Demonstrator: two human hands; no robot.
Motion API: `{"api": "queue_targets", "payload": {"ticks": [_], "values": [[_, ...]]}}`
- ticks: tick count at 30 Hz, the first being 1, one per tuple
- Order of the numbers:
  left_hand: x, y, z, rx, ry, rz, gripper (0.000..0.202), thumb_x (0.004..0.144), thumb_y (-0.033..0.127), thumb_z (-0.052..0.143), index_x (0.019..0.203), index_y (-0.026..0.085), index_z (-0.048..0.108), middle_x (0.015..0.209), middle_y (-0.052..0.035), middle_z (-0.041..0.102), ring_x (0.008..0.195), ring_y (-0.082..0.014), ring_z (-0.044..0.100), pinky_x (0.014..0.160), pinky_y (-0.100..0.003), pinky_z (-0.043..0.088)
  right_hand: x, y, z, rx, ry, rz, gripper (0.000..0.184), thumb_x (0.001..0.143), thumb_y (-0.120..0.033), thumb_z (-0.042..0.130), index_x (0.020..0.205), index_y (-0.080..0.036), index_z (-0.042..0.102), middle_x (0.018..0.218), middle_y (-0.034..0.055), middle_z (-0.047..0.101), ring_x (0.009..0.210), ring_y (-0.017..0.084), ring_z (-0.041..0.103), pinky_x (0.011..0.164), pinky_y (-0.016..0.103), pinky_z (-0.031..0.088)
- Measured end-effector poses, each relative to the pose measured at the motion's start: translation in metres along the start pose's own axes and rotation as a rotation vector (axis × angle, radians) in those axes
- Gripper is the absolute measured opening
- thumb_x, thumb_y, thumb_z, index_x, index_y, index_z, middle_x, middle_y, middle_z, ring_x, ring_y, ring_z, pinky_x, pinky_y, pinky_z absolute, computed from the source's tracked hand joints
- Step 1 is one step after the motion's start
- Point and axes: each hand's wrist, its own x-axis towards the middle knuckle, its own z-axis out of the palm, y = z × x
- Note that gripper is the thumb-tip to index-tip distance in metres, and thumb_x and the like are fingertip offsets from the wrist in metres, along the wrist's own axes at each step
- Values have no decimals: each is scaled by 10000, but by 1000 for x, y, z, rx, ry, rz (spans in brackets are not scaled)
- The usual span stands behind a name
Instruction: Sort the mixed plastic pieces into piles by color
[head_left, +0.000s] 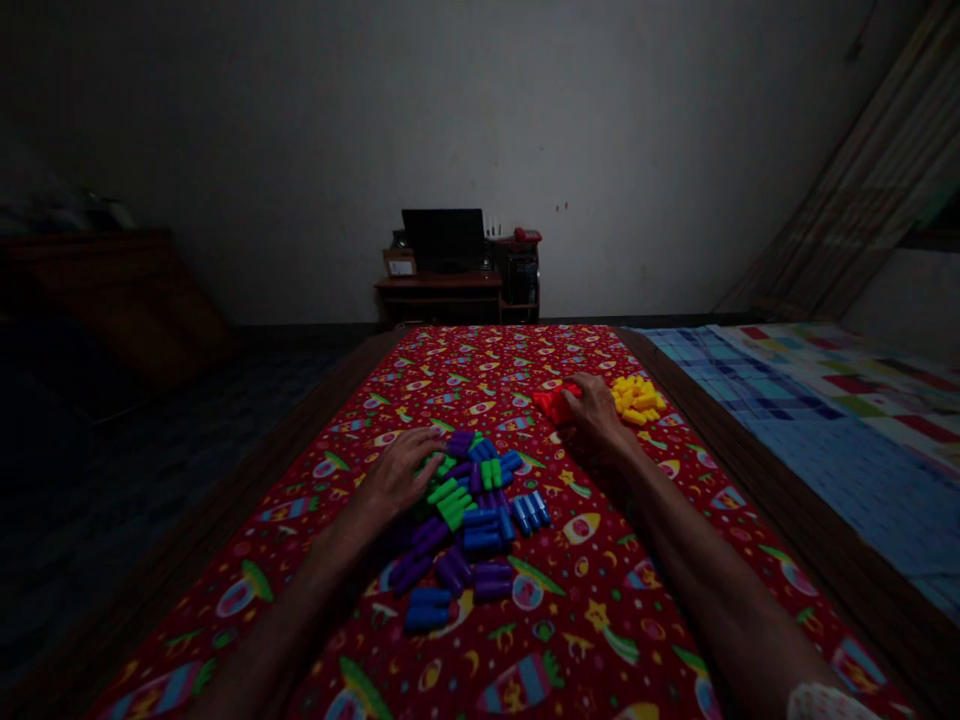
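left hand: the left hand (397,475) lies palm down at the near left edge of the heap, its fingers curved and slightly apart.
left hand grip: the fingers drape over the green plastic pieces (450,495); whether they hold any of them, i cannot tell.
right hand: the right hand (596,415) sits farther forward, past the heap and to the right of the left hand, palm down with the fingers reaching forward and left.
right hand grip: the fingertips (574,395) press against the red plastic pieces (553,404); whether they pinch one, i cannot tell.
under the left hand's fingertips: the heap of blue and purple plastic pieces (480,530) spreads from those fingertips toward the person and to the right, with the green pieces mixed in at its top.
beside the right hand: the yellow plastic pieces (637,400) form a tight cluster just right of the fingers, and the red ones sit just left of them.
below both hands: a red cloth printed with rockets and stars (577,640) covers the surface, and all the pieces lie on it.
right of the right hand: a dark wooden frame edge (757,500) runs alongside the cloth, with a checked blanket (840,430) beyond it.
far ahead of both hands: a low wooden desk (439,285) stands against the wall, carrying a dark monitor (442,240).
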Motion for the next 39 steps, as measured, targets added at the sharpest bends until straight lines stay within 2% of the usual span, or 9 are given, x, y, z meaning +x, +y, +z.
{"api": "queue_targets", "payload": {"ticks": [5,8,11,15,19,25,30,34,39], "values": [[-6,-29,-1,-40,-4,-199,475,880,531,375,1029,199,681,1151,-122,680,1122,-265,597,1034,-461,433,-2,-22,-20,65,49,-68,227,855,-202,518,925,-162,730,1014,124,716,981,256,638,904,377,468],[-14,-42,6,-76,-21,-329,583,907,549,270,1175,171,624,1248,-124,641,1208,-246,551,1096,-448,370,-16,-52,-11,191,-134,-102,274,912,-259,471,967,-172,725,920,89,730,826,208,662,800,322,493],[-16,-43,17,-124,-26,-409,669,916,552,176,1244,134,583,1304,-140,607,1260,-245,519,1115,-459,346,-38,-81,17,299,-352,-214,338,940,-335,474,1162,-160,660,1044,104,714,941,205,656,851,320,489],[-7,-25,29,-189,-61,-328,701,906,566,180,1259,110,578,1322,-159,594,1278,-247,511,1115,-448,353,-58,-100,48,347,-505,-363,425,944,-356,490,1318,-164,553,1263,134,629,1168,225,577,992,367,436],[-3,-2,31,-237,-136,-167,566,901,511,329,1272,166,582,1338,-118,594,1290,-235,499,1121,-452,346,-60,-94,39,389,-586,-295,377,904,-300,544,1248,-162,616,1210,113,670,1113,233,619,957,365,466],[0,29,22,-374,-223,-130,543,905,507,369,1278,178,585,1359,-109,581,1271,-240,524,1081,-423,406,-75,-81,1,314,-413,-140,322,867,-233,572,1173,-192,661,1111,83,716,1001,226,668,894,366,505],[6,30,3,-315,-255,-170,600,898,561,358,1302,168,565,1373,-115,566,1277,-250,512,1087,-419,394,-104,-95,-11,253,-381,-411,347,907,-261,546,1242,-198,614,1226,128,653,1139,243,600,960,390,481],[-23,40,-17,-195,-361,-106,651,906,596,359,1390,179,483,1455,-145,469,1352,-290,416,1120,-489,327,-120,-96,-19,159,-529,-542,433,939,-362,507,1329,-179,552,1383,170,532,1327,291,447,1066,478,407],[-95,84,-16,34,-340,106,765,783,634,606,1457,368,361,1603,-94,182,1446,-428,126,1087,-703,179,-140,-89,-31,111,-575,-549,497,965,-427,445,1423,-236,454,1521,133,371,1439,274,266,1138,501,312]]}}
